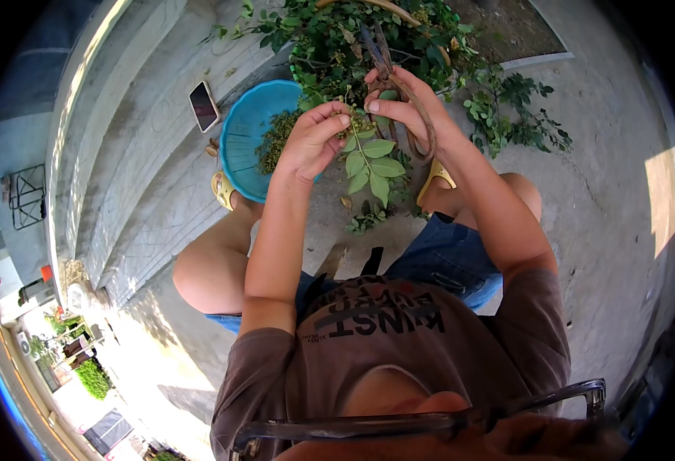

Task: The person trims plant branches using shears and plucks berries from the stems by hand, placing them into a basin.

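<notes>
My left hand [316,140] is closed, thumb and fingertips pinching a small cluster of green berries on a leafy sprig [371,160]. The sprig's leaves hang down between my two hands. My right hand [413,101] is wrapped around a pair of old, rusty-looking scissors [429,129]; the blades point up and away, and a large loop handle shows beside the palm. Its thumb reaches toward the sprig's berry end, but whether it touches is unclear. Left of my left hand stands a blue basin [234,127] with a heap of small green berries [274,144] inside.
A large pile of leafy branches [322,58] lies ahead, with a loose branch [510,111] to its right. A phone [204,106] rests on the pale steps [153,146] at left. Fallen leaves lie on the concrete between my yellow shoes [221,190].
</notes>
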The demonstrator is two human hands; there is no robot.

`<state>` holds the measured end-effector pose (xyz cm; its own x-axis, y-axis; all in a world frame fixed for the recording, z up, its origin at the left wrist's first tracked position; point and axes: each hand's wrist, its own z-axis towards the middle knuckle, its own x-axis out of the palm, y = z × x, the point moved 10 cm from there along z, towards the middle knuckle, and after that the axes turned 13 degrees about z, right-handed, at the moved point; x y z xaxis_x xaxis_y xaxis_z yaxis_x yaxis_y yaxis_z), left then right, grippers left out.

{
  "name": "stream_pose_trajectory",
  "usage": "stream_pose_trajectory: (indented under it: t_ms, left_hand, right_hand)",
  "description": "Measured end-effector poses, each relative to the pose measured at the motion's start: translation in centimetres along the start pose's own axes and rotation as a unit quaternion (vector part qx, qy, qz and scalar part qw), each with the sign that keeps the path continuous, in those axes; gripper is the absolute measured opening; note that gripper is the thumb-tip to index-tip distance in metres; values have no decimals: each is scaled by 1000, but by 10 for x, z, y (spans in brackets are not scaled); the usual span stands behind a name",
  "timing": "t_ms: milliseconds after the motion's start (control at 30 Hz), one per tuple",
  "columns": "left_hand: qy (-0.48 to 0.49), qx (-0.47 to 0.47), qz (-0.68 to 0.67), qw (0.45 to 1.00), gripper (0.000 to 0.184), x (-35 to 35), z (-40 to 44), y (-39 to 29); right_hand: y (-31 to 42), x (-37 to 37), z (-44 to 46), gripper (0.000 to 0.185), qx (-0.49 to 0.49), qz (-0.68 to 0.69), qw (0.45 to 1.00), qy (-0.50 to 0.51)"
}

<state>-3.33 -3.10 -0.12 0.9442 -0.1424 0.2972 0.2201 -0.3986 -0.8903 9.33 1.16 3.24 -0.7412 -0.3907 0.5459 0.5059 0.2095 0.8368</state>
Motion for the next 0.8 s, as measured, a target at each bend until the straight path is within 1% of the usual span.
stream_pose_trajectory:
  t_ms: [100, 167, 200, 267, 300, 333, 367, 433, 467, 533, 600, 667, 700, 767, 800]
  left_hand:
    - [-15, 20, 13, 1000, 8, -2, -3, -6]
    - [-60, 76, 31, 995, 9, -8, -5, -18]
    - [-62, 78, 32, 995, 9, -6, -5, -19]
    - [-124, 137, 71, 980, 8, -14, -9, -32]
    - [-126, 139, 71, 980, 8, -11, -10, -33]
    - [-152, 148, 83, 974, 8, -12, -12, -36]
    - [-177, 158, 94, 967, 7, -14, -15, -38]
    - [-190, 162, 99, 963, 7, -11, -16, -37]
    - [-204, 164, 105, 959, 7, -12, -17, -37]
    - [-198, 160, 107, 961, 7, -9, -16, -35]
    - [-194, 155, 109, 962, 8, -11, -15, -34]
    - [-195, 151, 196, 949, 10, -15, -15, -36]
    - [-195, 150, 196, 949, 10, -19, -14, -36]
    - [-184, 202, 371, 888, 12, -13, -14, -48]
    - [-184, 201, 370, 888, 12, -13, -15, -50]
  right_hand:
    - [7, -1, -2, 37, 1, -10, 1000, -15]
    - [14, 1, -2, 38, -25, -11, 1000, -2]
    - [17, 2, -4, 38, -26, -11, 1000, 1]
    - [29, 5, -9, 42, -62, -55, 996, -14]
    - [32, 8, -12, 46, -95, -59, 994, -14]
    - [30, 11, -14, 46, -94, -59, 994, -13]
    - [30, 15, -17, 48, -109, -110, 988, -20]
    - [24, 18, -19, 51, -125, -197, 972, -35]
    - [21, 19, -20, 51, -125, -198, 972, -36]
    - [23, 25, -24, 50, -146, -286, 945, -55]
    - [20, 20, -22, 47, -141, -281, 948, -56]
    - [22, 14, -20, 46, -140, -272, 950, -68]
    - [26, 14, -19, 44, -139, -256, 955, -61]
    - [25, 5, -14, 43, -122, -237, 962, -53]
    - [22, 3, -12, 43, -106, -217, 969, -45]
